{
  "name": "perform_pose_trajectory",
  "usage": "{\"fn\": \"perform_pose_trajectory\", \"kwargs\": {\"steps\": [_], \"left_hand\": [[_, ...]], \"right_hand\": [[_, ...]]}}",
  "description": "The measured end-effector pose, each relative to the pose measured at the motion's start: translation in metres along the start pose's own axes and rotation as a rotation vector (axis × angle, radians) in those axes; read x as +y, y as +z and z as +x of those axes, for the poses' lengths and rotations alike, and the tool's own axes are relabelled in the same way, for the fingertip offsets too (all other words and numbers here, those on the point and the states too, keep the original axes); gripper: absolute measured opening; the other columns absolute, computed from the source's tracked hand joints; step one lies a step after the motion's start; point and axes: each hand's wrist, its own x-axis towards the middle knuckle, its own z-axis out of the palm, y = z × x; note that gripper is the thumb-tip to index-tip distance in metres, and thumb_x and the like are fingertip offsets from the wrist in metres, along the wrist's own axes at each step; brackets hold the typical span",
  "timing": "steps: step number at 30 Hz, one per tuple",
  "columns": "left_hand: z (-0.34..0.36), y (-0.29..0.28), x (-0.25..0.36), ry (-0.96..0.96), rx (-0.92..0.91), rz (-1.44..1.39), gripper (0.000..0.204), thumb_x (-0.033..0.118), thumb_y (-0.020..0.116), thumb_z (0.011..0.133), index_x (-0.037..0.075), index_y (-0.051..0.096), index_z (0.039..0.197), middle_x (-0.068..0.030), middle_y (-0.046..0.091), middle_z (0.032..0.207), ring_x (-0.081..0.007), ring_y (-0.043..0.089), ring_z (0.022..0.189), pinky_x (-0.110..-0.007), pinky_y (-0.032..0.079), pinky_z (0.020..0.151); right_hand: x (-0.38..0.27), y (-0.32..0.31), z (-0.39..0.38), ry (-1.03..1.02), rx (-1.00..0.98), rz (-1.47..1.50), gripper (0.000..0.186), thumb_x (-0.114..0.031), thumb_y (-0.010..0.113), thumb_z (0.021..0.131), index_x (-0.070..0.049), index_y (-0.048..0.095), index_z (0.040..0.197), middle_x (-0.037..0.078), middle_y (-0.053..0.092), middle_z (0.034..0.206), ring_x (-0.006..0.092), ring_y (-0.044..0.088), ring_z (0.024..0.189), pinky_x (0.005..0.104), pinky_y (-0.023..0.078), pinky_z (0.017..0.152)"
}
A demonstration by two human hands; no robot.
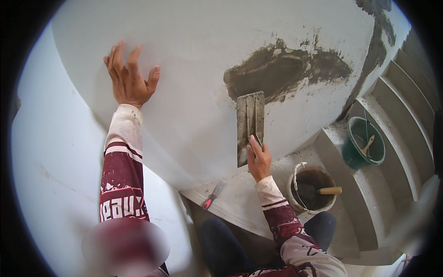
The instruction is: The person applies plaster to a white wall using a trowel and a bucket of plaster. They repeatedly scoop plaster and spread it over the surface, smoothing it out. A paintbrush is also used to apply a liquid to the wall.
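Observation:
My right hand is closed round the handle of a plastering trowel, a long grey rectangular blade smeared with mortar. The blade's top end lies at the lower edge of a dark wet patch of mortar on the white curved wall. Farther left, my left hand rests against the same wall with its fingers spread and nothing in them. Whether the blade's whole face presses on the wall is hard to tell.
A white bucket of grey mortar, with a wooden-handled tool in it, stands beside my right forearm. A green bucket holding a brush sits on the steps at right. A red-and-black-handled scraper lies on the ledge below the wall.

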Motion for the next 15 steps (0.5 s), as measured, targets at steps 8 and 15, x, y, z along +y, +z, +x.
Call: {"fn": "perform_pose_trajectory", "kwargs": {"steps": [8, 15], "left_hand": [[-0.002, 0.003, -0.004, 0.028, 0.004, 0.026, 0.054, 0.055, 0.045, 0.095, 0.019, 0.037, 0.135, -0.0161, 0.031, 0.141, -0.0366, 0.025, 0.139, -0.057, 0.015, 0.116], [-0.001, 0.001, -0.008, 0.020, 0.005, 0.018, 0.054, 0.054, 0.046, 0.095, 0.020, 0.036, 0.135, -0.0159, 0.030, 0.141, -0.0367, 0.023, 0.139, -0.057, 0.015, 0.116]], "right_hand": [[0.010, 0.024, -0.004, 0.143, -0.175, -0.131, 0.047, -0.012, 0.064, 0.090, -0.018, 0.054, 0.135, 0.019, 0.064, 0.098, 0.0373, 0.062, 0.076, 0.0422, 0.052, 0.064], [0.033, -0.004, -0.073, 0.153, -0.129, -0.103, 0.038, -0.013, 0.062, 0.092, -0.016, 0.059, 0.130, 0.019, 0.064, 0.095, 0.0380, 0.062, 0.075, 0.0430, 0.051, 0.067]]}}
